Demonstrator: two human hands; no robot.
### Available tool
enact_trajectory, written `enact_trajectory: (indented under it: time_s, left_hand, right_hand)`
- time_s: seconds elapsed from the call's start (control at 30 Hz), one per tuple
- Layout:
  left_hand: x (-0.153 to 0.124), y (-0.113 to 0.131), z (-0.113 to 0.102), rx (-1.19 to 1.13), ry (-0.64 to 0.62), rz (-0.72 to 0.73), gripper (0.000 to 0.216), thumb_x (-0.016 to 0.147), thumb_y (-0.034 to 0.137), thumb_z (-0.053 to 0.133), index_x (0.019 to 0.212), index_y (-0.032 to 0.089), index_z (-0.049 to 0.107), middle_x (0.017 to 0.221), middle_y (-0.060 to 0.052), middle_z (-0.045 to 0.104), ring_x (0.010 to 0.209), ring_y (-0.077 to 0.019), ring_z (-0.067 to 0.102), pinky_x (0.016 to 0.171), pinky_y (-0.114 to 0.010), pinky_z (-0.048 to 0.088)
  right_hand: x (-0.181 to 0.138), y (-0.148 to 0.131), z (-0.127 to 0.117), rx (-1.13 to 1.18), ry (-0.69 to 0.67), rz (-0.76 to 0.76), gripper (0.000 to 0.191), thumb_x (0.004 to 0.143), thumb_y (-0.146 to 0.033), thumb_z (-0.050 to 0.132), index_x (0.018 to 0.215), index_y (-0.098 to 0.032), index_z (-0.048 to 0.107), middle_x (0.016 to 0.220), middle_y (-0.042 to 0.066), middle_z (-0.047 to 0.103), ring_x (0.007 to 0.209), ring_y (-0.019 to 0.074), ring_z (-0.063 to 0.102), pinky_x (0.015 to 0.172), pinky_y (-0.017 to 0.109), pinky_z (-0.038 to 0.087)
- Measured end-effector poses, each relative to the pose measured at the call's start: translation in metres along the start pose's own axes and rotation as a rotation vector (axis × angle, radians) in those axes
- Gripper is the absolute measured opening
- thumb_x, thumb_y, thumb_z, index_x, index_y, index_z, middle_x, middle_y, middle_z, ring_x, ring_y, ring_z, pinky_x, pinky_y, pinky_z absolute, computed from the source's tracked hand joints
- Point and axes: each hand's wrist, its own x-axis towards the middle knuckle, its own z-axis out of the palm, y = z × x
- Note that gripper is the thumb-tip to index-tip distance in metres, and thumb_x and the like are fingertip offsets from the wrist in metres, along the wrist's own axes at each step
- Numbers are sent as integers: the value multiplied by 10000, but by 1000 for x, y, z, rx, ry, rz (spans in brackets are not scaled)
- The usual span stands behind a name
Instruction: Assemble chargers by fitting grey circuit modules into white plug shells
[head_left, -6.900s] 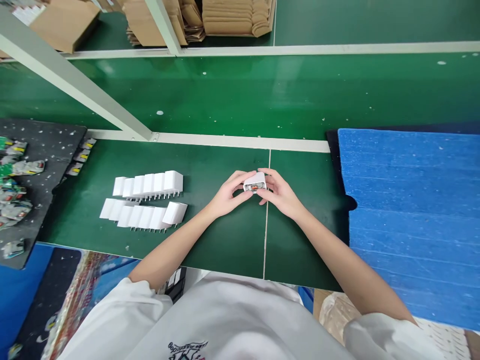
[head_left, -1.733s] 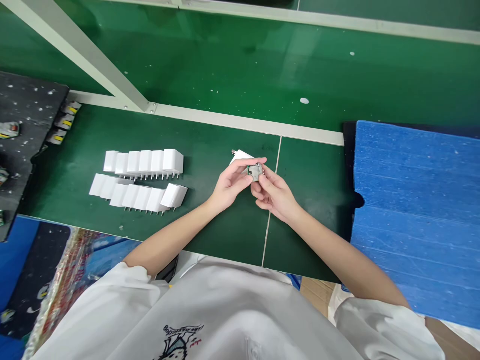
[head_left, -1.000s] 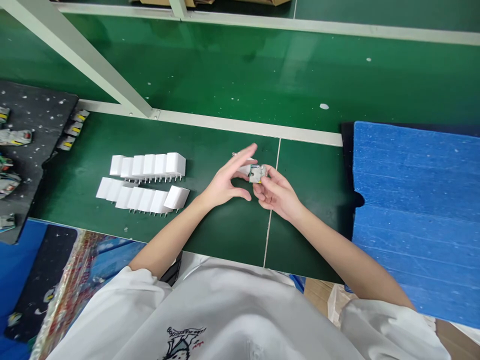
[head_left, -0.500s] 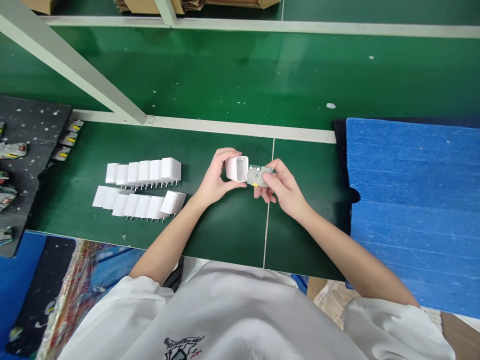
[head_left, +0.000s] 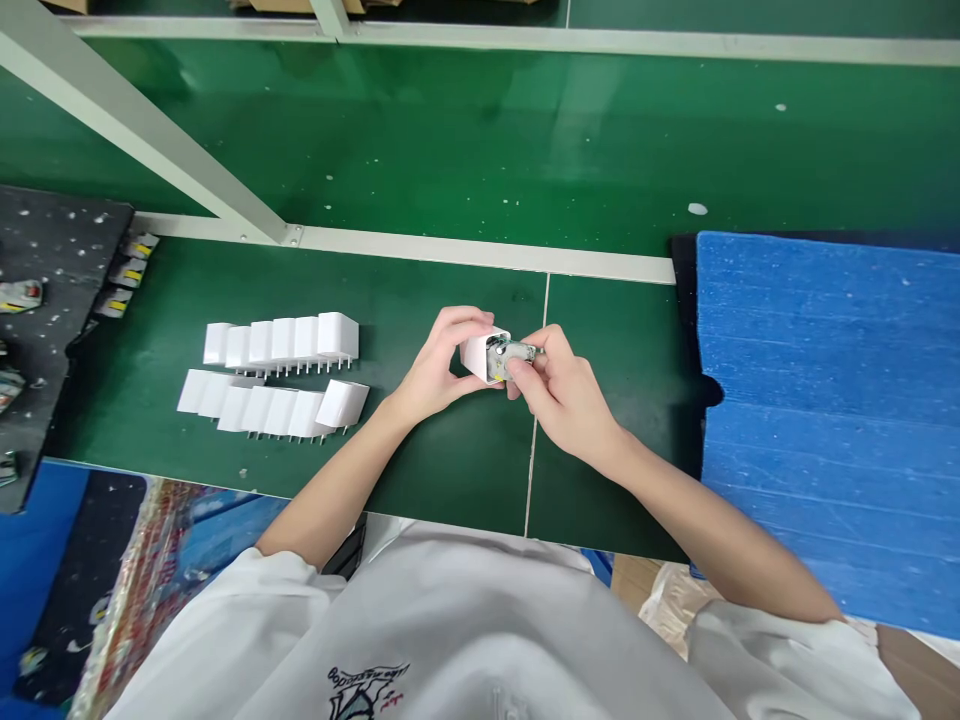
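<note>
My left hand (head_left: pixel 439 372) is closed round a white plastic charger housing (head_left: pixel 475 356), its open end facing right. Between the thumb and fingers of my right hand (head_left: pixel 568 392) is a grey circuit module (head_left: pixel 513 354) with a bit of yellow on it. The module's left end sits inside the mouth of the housing, while its right part sticks out. To the left, two rows of white charger housings stand on the green table, a back row (head_left: pixel 281 342) and a front row (head_left: pixel 259 408), with metal pins along their near side.
A blue corrugated sheet (head_left: pixel 825 400) covers the right side. At the left edge a dark board (head_left: pixel 60 260) carries several grey modules (head_left: pixel 124 285). A white metal post (head_left: pixel 172 140) slants down to a rail (head_left: pixel 450 250) along the back of the green table (head_left: pixel 435 460).
My right hand has moved left, bringing the module from just outside the housing to partly inside its opening. The housing has turned slightly in my left hand.
</note>
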Motion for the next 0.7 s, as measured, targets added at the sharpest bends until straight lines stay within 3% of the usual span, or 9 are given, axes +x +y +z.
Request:
enact_trajectory:
  time_s: [0.13,0.27,0.4,0.57,0.7]
  left_hand:
    - [-2,2,-1,94,-68,-23,528,893,511,724,1322,269,533,1197,-93,622,1136,-249,645,951,-430,567]
    - [-5,0,-1,84,-156,-126,634,837,614,728,1333,256,559,1210,-102,637,1137,-272,634,959,-437,547]
    - [-5,-1,0,29,-160,-153,673,807,645,738,1338,263,576,1209,-104,645,1135,-278,635,966,-437,543]
    - [-6,2,3,45,-183,-201,681,805,664,730,1332,255,597,1226,-116,653,1150,-288,639,970,-446,552]
    - [-6,2,2,1,-212,-226,706,822,691,686,1363,247,591,1276,-141,666,1232,-318,627,1038,-498,537]
  right_hand:
    - [3,-2,-1,-58,37,83,171,1008,-381,442,966,-263,327,660,-55,631,512,147,546,565,271,370]
    - [8,-6,-5,25,13,123,161,1000,-358,452,1054,-255,341,616,-81,617,516,160,583,593,284,406]
    - [9,-7,-6,56,12,128,160,1016,-386,457,977,-267,357,604,-78,592,501,151,567,569,281,399]
    - [6,-1,0,-94,79,151,204,1002,-434,521,980,-268,406,639,-50,586,490,171,533,547,291,368]
    - [13,10,-13,-63,34,142,360,991,-516,559,1212,-249,459,699,-34,618,547,178,581,555,293,443]
